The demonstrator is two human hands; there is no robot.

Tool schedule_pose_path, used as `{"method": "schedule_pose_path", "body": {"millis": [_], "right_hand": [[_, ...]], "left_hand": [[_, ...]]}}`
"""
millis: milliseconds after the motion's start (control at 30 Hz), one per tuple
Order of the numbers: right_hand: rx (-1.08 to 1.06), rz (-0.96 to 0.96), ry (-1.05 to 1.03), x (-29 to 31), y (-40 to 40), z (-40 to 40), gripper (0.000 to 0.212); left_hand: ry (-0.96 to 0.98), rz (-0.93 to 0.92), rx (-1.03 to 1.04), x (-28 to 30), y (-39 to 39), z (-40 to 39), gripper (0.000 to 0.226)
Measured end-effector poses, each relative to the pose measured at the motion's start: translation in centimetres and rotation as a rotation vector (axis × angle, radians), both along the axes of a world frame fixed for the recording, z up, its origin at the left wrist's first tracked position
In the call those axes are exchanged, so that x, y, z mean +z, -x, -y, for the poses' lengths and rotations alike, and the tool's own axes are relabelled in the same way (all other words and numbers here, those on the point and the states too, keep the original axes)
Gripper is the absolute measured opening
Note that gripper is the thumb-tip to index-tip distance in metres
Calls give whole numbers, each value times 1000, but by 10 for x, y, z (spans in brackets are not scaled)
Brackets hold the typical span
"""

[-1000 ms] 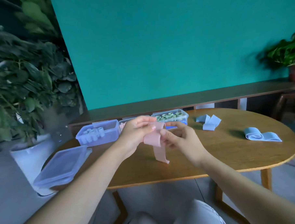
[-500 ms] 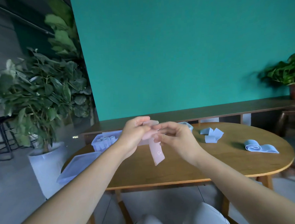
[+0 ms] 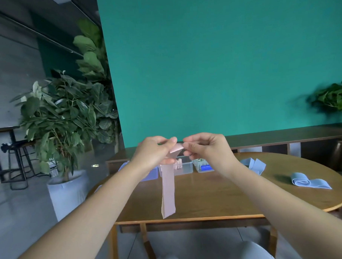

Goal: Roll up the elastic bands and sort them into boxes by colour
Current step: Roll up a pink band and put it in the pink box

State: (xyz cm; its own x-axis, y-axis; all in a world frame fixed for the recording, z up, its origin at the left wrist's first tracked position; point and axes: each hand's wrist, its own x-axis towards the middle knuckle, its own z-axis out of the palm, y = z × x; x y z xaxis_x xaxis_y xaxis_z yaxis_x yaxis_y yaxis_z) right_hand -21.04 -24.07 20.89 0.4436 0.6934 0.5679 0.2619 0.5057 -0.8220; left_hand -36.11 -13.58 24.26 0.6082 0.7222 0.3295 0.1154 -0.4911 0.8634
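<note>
- The pink band (image 3: 167, 192) looks like matt, smooth stretch cloth.
- The table (image 3: 218, 197) is wood with a smooth, faint sheen.
- The boxes (image 3: 184, 167), at its 12 o'clock edge, are clear glossy plastic.
- The blue bands (image 3: 309, 182), toward 3 o'clock, are matt cloth.

head-worn view, facing forward, hands near

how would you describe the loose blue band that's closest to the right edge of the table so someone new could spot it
Start at the oval wooden table in front of the teal wall and follow its top to the far right end. There the pale blue band lies alone, flat on the wood. Unlike the folded blue band nearer the boxes, one of its ends is curled into a loose spiral.
</note>
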Motion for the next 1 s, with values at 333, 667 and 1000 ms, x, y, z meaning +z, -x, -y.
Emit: {"method": "schedule_pose_path", "body": {"millis": [333,667,1000], "right_hand": [[53,-111,135,-19,-18,-23,15],[-18,-131,381,-62,-82,-57,21],[-147,146,492,-101,-139,-123,9]], "left_hand": [[-109,-34,41,-15,-5,-13,19],[-277,-87,40,-91,-82,-72,11],[-205,-43,119,-148,-144,-141,26]]}}
